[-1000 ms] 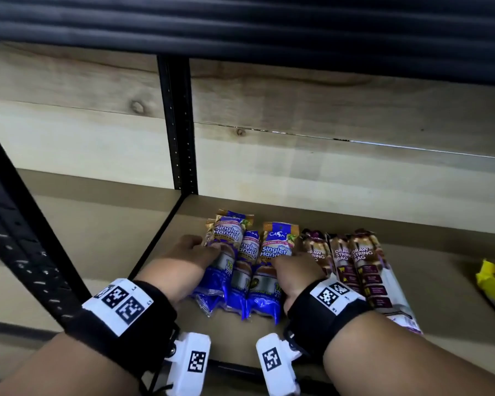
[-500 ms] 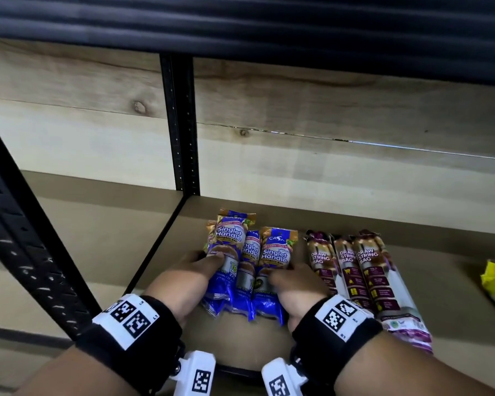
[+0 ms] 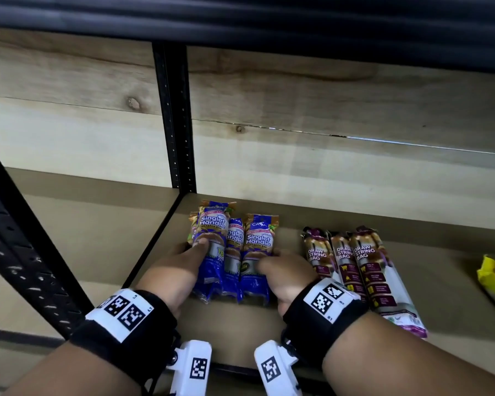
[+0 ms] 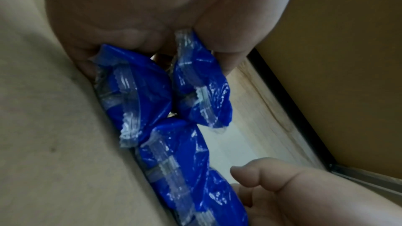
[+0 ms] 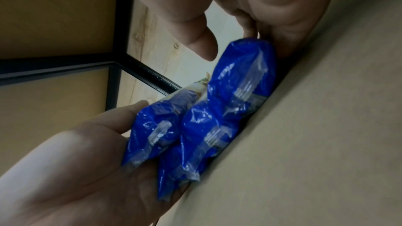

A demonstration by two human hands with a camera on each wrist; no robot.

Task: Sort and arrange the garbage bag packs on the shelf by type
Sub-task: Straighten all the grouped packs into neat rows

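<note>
Shelf bears blue packs clasped between left hand and right hand.

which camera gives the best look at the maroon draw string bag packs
The head view. All three draw string bag packs lie side by side on the shelf, labels readable, just right of the right hand. Neither wrist view shows them; both show only the blue singlet handle packs between the hands.
</note>
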